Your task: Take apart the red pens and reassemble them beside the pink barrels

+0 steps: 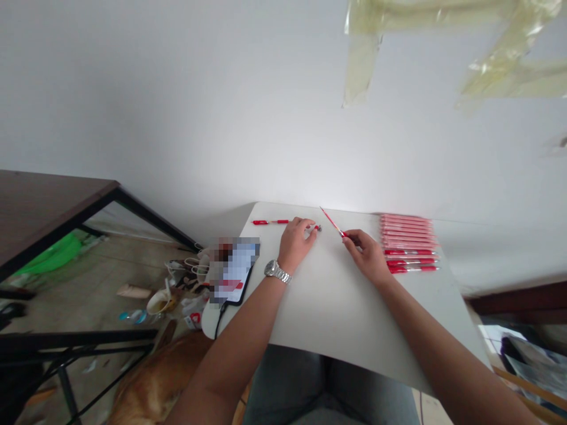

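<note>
My right hand (364, 252) is closed on a thin red pen refill (331, 222), which slants up and left from the fingertips. Over the back left of the white table, my left hand (296, 242), with a silver watch on its wrist, has thumb and forefinger bent around a small red and silver pen part (318, 228). That part is too small to make out fully. Just left of these fingers lies a red pen barrel piece (261, 222), in line with another red piece (282, 221) that reaches up to the hand.
On the table (328, 307), a row of pink, slim pens or refills (406, 229) lies at the right, with several red pens (411, 269) in front. A phone (237, 274) with a cable rests at the left edge. A brown dog (155, 378) lies below.
</note>
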The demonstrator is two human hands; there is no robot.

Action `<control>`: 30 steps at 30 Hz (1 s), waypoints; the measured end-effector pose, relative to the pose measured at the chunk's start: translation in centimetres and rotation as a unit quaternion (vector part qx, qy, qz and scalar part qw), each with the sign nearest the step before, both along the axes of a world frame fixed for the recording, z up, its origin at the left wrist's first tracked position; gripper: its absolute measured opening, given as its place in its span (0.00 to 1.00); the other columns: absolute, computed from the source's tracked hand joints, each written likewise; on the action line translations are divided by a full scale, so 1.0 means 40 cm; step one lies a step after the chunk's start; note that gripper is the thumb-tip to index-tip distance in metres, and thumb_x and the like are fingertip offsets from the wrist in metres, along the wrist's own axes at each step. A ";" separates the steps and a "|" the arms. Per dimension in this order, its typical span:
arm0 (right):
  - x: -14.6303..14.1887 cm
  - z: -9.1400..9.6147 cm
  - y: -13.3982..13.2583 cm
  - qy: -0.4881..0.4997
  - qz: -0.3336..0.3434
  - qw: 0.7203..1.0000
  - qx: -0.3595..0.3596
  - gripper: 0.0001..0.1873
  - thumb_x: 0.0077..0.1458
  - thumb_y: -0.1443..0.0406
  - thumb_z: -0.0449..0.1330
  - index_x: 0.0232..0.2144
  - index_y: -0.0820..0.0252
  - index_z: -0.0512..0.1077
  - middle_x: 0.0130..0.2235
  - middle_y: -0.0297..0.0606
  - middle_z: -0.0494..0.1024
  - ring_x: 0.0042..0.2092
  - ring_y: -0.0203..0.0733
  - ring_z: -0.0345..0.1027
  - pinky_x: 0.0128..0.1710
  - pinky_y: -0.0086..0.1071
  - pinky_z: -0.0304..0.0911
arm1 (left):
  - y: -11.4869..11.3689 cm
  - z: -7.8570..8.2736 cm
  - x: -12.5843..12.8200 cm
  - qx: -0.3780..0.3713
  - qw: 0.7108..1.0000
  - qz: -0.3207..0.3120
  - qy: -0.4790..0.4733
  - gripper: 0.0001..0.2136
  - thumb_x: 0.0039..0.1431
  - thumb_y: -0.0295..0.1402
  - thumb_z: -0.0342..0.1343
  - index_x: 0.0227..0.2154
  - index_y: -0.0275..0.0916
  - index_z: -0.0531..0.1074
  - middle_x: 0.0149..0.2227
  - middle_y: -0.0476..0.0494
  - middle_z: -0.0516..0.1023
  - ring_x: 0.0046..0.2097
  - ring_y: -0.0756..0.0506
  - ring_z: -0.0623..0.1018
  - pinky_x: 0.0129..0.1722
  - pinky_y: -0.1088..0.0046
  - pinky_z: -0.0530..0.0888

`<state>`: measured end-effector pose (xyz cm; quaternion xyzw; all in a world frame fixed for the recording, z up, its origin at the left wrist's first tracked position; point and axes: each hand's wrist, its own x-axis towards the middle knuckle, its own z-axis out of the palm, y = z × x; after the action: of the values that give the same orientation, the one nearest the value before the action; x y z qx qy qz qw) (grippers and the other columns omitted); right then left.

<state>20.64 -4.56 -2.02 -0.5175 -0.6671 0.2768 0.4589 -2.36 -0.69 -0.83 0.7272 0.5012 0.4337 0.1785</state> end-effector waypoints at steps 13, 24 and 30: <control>-0.001 0.000 0.000 -0.005 -0.002 1.000 0.000 0.20 0.66 0.48 0.58 0.46 0.57 0.75 0.42 0.42 0.83 0.41 0.46 0.78 0.46 0.41 0.74 | 0.009 -0.008 0.000 -0.026 0.998 0.032 -0.043 0.06 0.60 0.30 0.65 0.40 0.43 0.80 0.35 0.43 0.77 0.36 0.43 0.74 0.47 0.62 0.71; 0.001 0.000 -0.002 -0.020 0.013 1.000 -0.002 0.20 0.66 0.47 0.58 0.46 0.55 0.75 0.43 0.42 0.83 0.41 0.47 0.78 0.44 0.41 0.74 | 0.036 0.005 0.018 -0.157 0.889 -0.007 -0.430 0.14 0.57 0.42 0.67 0.40 0.40 0.77 0.39 0.44 0.81 0.38 0.48 0.78 0.43 0.69 0.73; -0.001 0.008 -0.005 -0.030 0.016 0.999 0.001 0.21 0.66 0.47 0.58 0.45 0.56 0.76 0.42 0.42 0.83 0.40 0.46 0.77 0.42 0.40 0.74 | 0.030 0.031 0.020 -0.199 0.799 -0.024 -0.567 0.16 0.52 0.40 0.70 0.38 0.39 0.73 0.36 0.49 0.78 0.36 0.53 0.77 0.45 0.72 0.73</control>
<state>20.61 -4.77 -1.70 -0.5147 -0.6887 0.2678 0.4347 -1.56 0.50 0.41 0.3118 0.3685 0.6547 0.5817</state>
